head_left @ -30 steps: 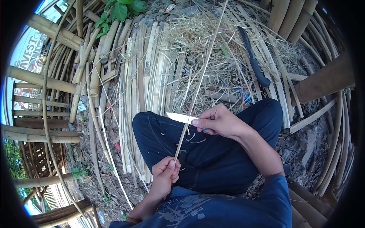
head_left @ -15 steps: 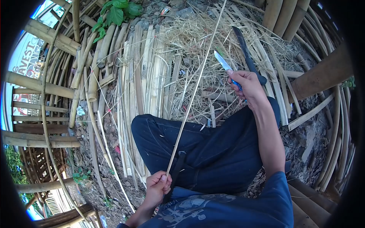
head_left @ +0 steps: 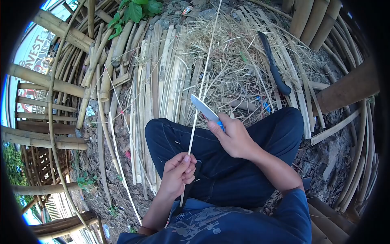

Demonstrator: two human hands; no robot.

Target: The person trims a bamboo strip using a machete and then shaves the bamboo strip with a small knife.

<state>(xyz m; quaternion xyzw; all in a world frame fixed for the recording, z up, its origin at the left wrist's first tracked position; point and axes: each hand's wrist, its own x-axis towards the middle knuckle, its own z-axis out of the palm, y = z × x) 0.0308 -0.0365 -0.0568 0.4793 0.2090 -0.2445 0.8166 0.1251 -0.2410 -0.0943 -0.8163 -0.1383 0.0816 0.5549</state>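
Note:
My left hand (head_left: 178,173) is closed around a thin bamboo strip (head_left: 206,61) near its lower end, over my lap. The strip runs up and away past my knees, and a short tail of it sticks out below my fist. In my right hand (head_left: 232,136) is a knife (head_left: 206,110) with a blue handle, mostly covered by my fingers. Its blade points up and left and overlaps the strip a little above my left hand.
Curled shavings (head_left: 227,61) cover the ground in front of me. A machete (head_left: 272,61) with a dark handle lies on them at right. Split bamboo slats (head_left: 160,77) lie at left. A thick bamboo pole (head_left: 345,87) stands at right, and a bamboo frame (head_left: 48,81) at far left.
My right hand has come down and left, bringing the knife blade to the strip. My left hand has risen slightly up and right, and the strip's tail now shows below it.

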